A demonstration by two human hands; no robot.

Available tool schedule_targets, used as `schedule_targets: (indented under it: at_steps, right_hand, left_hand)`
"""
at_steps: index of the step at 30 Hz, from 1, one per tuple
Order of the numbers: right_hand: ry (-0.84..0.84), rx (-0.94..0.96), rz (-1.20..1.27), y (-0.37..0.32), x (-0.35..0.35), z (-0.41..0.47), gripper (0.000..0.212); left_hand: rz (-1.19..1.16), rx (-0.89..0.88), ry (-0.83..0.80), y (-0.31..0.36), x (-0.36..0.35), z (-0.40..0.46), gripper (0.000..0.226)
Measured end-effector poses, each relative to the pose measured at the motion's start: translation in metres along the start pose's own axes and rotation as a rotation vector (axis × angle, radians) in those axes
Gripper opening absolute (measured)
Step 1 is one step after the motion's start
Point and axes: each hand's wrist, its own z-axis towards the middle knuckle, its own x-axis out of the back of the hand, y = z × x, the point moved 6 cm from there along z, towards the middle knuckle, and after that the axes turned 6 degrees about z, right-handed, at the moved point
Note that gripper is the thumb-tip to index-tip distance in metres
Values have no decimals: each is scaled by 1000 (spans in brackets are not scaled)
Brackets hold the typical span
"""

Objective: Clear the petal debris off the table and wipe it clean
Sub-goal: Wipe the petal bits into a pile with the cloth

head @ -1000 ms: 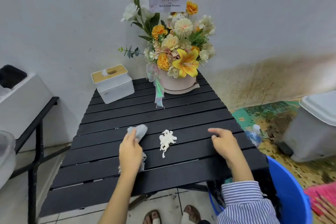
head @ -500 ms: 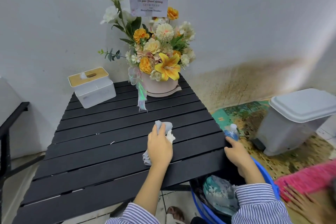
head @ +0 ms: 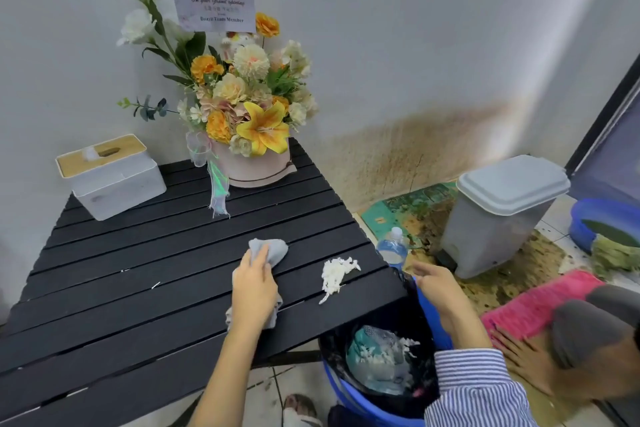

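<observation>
One clump of white petal debris [head: 334, 274] lies near the black slatted table's [head: 138, 270] right edge, its long axis running from upper right down to a thin tail at lower left. Beside it, the left hand [head: 254, 291] presses a grey cloth [head: 273, 249], fingers curled over it. The right hand [head: 438, 282], fingers loosely extended, hovers above a blue bin [head: 349, 399], whose near rim is cut off.

White petal debris [head: 335, 274] lies heaped near the black slatted table's [head: 145, 274] right edge; grey cloth [head: 273, 250] crumpled just beside it
</observation>
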Motion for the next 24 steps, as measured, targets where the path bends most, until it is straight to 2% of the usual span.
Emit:
schedule_targets:
  at_steps: [6, 9, 13, 15, 17, 20, 24]
  right_hand:
    - [-10, -19, -30, 7, 8, 5, 51]
    - [-40, -18, -34, 7, 8, 7, 54]
    - [0, 4, -37, 4, 20, 11, 58]
    - [-8, 22, -50, 3, 23, 10, 58]
    - [-27, 88, -50, -3, 22, 6, 53]
    - [-41, 193, -6, -12, 24, 3, 47]
    - [-57, 239, -2, -18, 27, 2, 46]
  left_hand:
    - [42, 35, 3, 39, -40, -18, 46]
    - [38, -17, -59, 71, -68, -25, 46]
    - [48, -102, -158, 110, -96, -32, 47]
    - [43, -198, -229, 124, -106, -36, 46]
    - [-4, -217, -263, 127, -103, -35, 46]
    - [-58, -167, -179, 110, -85, -26, 45]
    - [48, -103, -54, 91, -74, -31, 41]
